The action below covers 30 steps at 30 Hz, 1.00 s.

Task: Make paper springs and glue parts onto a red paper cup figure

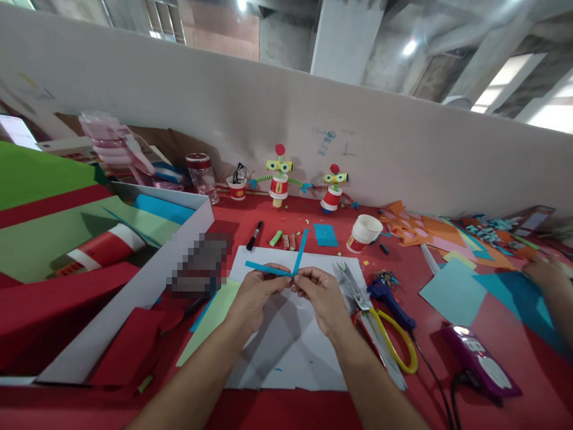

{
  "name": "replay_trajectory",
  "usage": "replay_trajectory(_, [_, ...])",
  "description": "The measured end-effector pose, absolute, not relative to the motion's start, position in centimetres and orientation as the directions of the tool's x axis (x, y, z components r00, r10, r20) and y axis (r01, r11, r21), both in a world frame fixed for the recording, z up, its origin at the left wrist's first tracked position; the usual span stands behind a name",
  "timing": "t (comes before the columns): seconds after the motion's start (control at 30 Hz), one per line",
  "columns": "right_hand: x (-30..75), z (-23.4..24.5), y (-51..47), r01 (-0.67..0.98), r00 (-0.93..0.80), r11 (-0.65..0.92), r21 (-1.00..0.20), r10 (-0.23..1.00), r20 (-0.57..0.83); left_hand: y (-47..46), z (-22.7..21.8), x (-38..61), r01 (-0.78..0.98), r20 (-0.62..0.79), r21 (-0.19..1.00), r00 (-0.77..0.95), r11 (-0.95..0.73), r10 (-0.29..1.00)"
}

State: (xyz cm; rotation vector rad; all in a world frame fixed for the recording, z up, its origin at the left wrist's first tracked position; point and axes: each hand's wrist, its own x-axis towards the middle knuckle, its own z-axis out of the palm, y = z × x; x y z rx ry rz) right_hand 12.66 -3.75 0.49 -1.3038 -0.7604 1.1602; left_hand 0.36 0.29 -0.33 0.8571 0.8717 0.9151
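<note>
The left hand (pixel 255 295) has thumb and fingers closed in a pinch on the blue paper strips (pixel 300 252), and the right hand (pixel 322 292) pinches them between thumb and forefinger at the corner where they meet. One length points left, the other toward the far edge of the desk (pixel 432 319); whether they are joined at that corner, I cannot tell. Both hands are above the far half of a white sheet (pixel 286 352).

Open scissors (pixel 373 313) lie with their blades over the sheet's far right corner and their yellow handles at its right edge, a blue glue gun (pixel 391 303) just beside them. A pale green sheet (pixel 203 334) shows along the left edge. Beyond the far edge are a black marker (pixel 255 235), a green folded paper spring (pixel 276 238), a blue paper piece (pixel 325 235) and stacked paper cups (pixel 363 233).

Two paper-cup figures (pixel 279 186) stand near the desk's far edge. A box (pixel 147 304) of coloured paper fills the desk's left side; toward its right edge, another person's hand (pixel 544 269) is at blue paper.
</note>
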Motion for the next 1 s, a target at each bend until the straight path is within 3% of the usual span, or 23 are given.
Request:
replay_trajectory(0.5, [12.91, 0.39, -3.71, -0.231, 0.305, -0.173, -0.957, 0.922, -0.240, 0.34, -0.35, 0.34, -0.297, -0.264, 0.877, 0.361, 0.379, 0.894])
replay_trajectory(0.77, [12.47, 0.50, -3.63, -0.254, 0.309, -0.166, -0.953, 0.920, -0.243, 0.08, -0.42, 0.54, -0.268, -0.273, 0.899, 0.274, 0.345, 0.922])
replay_trajectory(1.0, [13.17, 0.64, -3.62, -0.312, 0.255, -0.173, -0.934, 0.932, -0.258, 0.53, -0.10, 0.01, -0.315, -0.238, 0.865, 0.425, 0.390, 0.873])
